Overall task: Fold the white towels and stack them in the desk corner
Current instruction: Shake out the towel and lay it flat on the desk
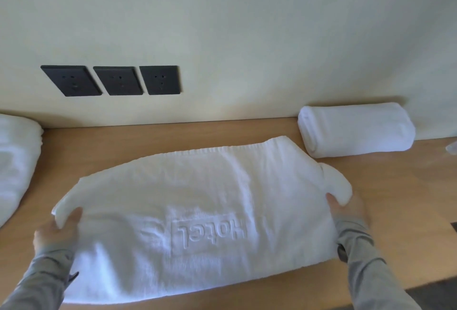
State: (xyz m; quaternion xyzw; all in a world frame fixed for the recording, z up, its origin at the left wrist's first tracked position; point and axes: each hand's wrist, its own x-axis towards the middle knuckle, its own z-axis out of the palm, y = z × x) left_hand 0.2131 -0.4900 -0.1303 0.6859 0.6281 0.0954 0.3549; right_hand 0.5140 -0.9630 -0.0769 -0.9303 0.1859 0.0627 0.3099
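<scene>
A white towel (193,210) with an embossed hotel logo lies spread across the middle of the wooden desk (395,186). My left hand (58,230) grips its left end, thumb on top of the cloth. At the right end, my right hand (346,208) holds a bunched fold of the towel, fingers hidden under the cloth. A folded white towel (356,129) sits against the wall at the back right of the desk. More white towel fabric (17,161) is piled at the left edge of the view.
Three black wall sockets (116,80) are set in the pale wall above the desk's back edge. The desk's front edge runs along the bottom right, with dark floor (435,295) beyond it. A small pale object (452,147) shows at the far right edge.
</scene>
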